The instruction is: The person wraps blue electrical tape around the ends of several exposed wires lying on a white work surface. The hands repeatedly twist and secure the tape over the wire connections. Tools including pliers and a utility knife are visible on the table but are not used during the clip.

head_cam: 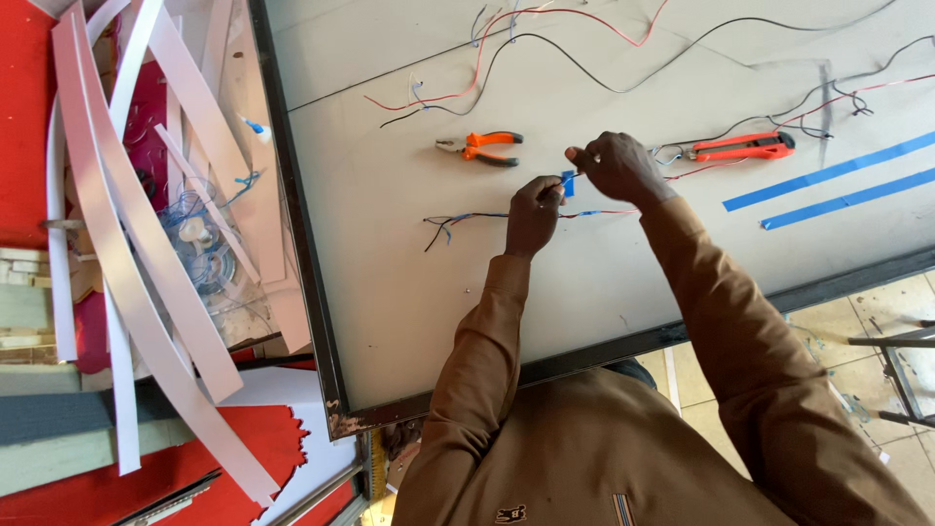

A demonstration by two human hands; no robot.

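Note:
My left hand is closed around a thin bundle of red, black and blue wires that lies across the white board. My right hand pinches a small piece of blue tape just above the left hand's fingertips, where the tape meets the wires. Both arms are in brown sleeves. Orange-handled pliers lie just beyond the left hand. An orange utility knife lies to the right of my right hand.
Loose red and black wires trail over the far part of the board. Two blue tape strips are stuck on at the right. Left of the board's dark edge, white plastic strips are piled over red sheets. A metal frame stands on the tiled floor at right.

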